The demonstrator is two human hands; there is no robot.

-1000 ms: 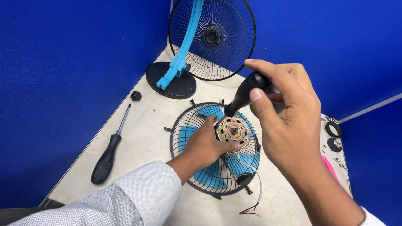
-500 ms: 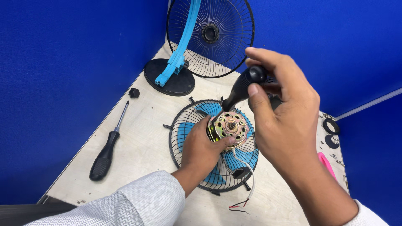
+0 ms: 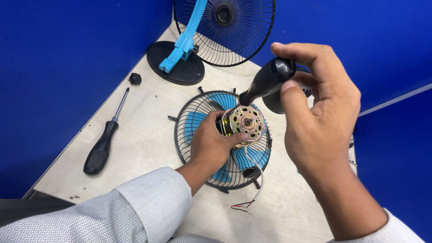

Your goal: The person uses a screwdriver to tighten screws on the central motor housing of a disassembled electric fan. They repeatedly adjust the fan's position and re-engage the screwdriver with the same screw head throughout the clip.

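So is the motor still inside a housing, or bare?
Bare: the motor shows its metal plate and shaft uncovered, held by the left hand over the grille.

The beige tabletop (image 3: 148, 135) carries a grille (image 3: 198, 121) at centre, a fan stand (image 3: 177, 67) at 12 o'clock, a knob (image 3: 134, 78) at 11 and a screwdriver (image 3: 104, 139) at 9.

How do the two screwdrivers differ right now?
The screwdriver in the right hand is gripped, tilted, tip at the motor; the other screwdriver lies flat on the table, untouched. The held one's shaft is mostly hidden; the lying one's long shaft shows fully. The held one is over the fan guard; the other lies near the table's left edge. Both have black handles.
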